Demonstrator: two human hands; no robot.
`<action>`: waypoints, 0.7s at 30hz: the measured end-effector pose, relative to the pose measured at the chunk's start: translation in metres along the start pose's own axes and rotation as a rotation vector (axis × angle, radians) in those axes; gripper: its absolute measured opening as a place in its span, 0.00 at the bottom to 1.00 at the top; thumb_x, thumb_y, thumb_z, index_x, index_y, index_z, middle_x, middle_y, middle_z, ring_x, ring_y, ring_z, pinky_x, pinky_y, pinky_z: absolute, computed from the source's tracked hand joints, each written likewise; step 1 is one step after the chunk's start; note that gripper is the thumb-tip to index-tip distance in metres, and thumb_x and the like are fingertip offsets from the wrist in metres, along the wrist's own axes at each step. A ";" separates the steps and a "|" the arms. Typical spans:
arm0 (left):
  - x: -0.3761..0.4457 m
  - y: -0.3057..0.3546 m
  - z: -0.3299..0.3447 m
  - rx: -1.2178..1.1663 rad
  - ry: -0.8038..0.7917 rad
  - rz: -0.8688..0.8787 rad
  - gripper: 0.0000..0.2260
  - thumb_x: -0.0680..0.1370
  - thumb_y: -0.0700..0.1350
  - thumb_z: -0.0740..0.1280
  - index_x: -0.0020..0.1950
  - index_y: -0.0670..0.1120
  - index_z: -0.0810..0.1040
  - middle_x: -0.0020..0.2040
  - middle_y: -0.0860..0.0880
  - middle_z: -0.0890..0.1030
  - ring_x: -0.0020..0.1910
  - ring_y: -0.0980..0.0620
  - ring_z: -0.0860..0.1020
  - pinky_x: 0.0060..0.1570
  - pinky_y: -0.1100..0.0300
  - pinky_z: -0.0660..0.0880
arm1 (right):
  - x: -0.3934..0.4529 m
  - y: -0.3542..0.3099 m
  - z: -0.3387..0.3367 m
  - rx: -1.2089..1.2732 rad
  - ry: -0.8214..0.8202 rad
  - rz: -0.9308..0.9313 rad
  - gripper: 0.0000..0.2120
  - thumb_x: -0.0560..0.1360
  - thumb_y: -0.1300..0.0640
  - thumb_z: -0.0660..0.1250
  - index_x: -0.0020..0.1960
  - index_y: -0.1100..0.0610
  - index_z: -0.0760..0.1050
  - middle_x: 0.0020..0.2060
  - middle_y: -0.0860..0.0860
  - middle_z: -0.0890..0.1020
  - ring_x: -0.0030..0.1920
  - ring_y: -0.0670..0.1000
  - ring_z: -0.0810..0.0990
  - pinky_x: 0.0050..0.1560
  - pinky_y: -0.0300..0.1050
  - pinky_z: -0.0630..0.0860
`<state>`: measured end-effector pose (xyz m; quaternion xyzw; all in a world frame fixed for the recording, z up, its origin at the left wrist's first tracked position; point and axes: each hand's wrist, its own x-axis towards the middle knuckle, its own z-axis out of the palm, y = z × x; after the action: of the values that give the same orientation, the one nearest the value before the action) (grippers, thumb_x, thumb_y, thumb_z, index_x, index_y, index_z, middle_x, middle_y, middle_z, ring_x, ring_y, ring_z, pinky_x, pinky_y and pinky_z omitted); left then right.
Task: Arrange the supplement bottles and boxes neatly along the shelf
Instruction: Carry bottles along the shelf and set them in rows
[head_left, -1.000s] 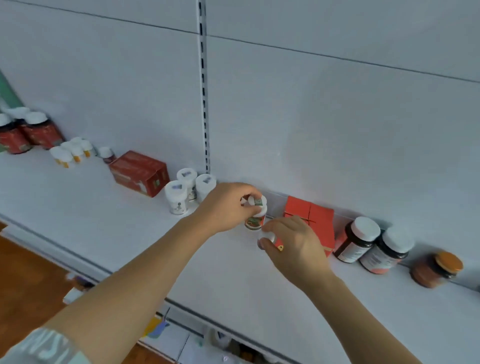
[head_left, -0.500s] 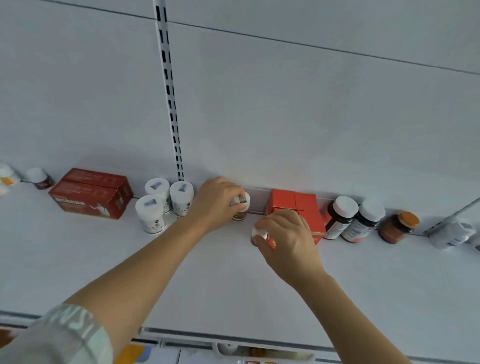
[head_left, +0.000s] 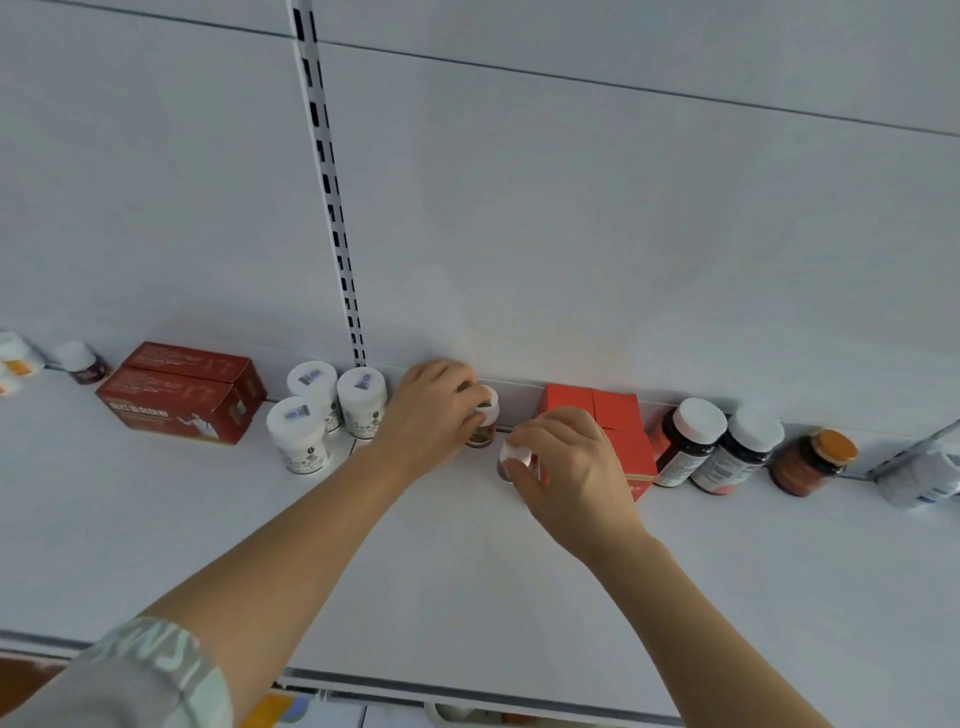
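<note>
On the white shelf (head_left: 467, 582), my left hand (head_left: 428, 415) grips a small white-capped bottle (head_left: 484, 423) close to the back wall. My right hand (head_left: 563, 467) holds a second small white-capped bottle (head_left: 514, 457) just in front and to the right of the first. Behind my right hand stand orange boxes (head_left: 613, 415). To the left stand three white jars (head_left: 332, 405) and two dark red boxes (head_left: 182, 395). To the right are two dark white-capped bottles (head_left: 717, 447) and a brown jar with an orange lid (head_left: 813, 462).
A slotted upright rail (head_left: 332, 208) runs up the back wall. A small dark bottle (head_left: 83, 361) and orange-labelled bottles (head_left: 15, 358) stand at the far left. A white bottle (head_left: 919, 475) lies at the far right by a metal bracket. The shelf's front edge (head_left: 467, 693) runs below.
The view has swung to the right and upward, bringing the far-right items in. Both hands keep their hold on the small bottles, which stay near the back wall.
</note>
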<state>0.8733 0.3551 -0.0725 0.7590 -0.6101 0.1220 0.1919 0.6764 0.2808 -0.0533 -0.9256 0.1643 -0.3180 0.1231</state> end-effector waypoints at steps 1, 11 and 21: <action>0.000 0.000 0.000 0.001 -0.001 -0.002 0.12 0.73 0.52 0.60 0.49 0.51 0.80 0.48 0.52 0.77 0.52 0.47 0.75 0.53 0.51 0.71 | 0.000 0.001 0.000 0.006 0.002 -0.002 0.03 0.71 0.60 0.71 0.44 0.54 0.81 0.41 0.44 0.83 0.51 0.53 0.76 0.51 0.50 0.74; -0.003 0.006 -0.012 -0.079 0.052 -0.087 0.14 0.76 0.54 0.62 0.51 0.48 0.81 0.51 0.52 0.79 0.55 0.48 0.75 0.54 0.50 0.73 | 0.012 0.000 -0.012 0.028 0.040 -0.080 0.05 0.70 0.59 0.73 0.46 0.57 0.81 0.41 0.46 0.83 0.47 0.54 0.77 0.48 0.47 0.76; -0.062 -0.020 -0.068 -0.005 0.152 -0.193 0.13 0.78 0.50 0.64 0.56 0.44 0.80 0.54 0.48 0.81 0.56 0.46 0.77 0.57 0.50 0.73 | 0.034 -0.027 0.011 0.119 0.040 -0.165 0.08 0.69 0.59 0.78 0.47 0.56 0.83 0.44 0.49 0.85 0.45 0.57 0.81 0.47 0.51 0.78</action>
<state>0.8823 0.4430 -0.0405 0.8022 -0.5183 0.1584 0.2505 0.7146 0.2941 -0.0345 -0.9205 0.0706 -0.3546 0.1480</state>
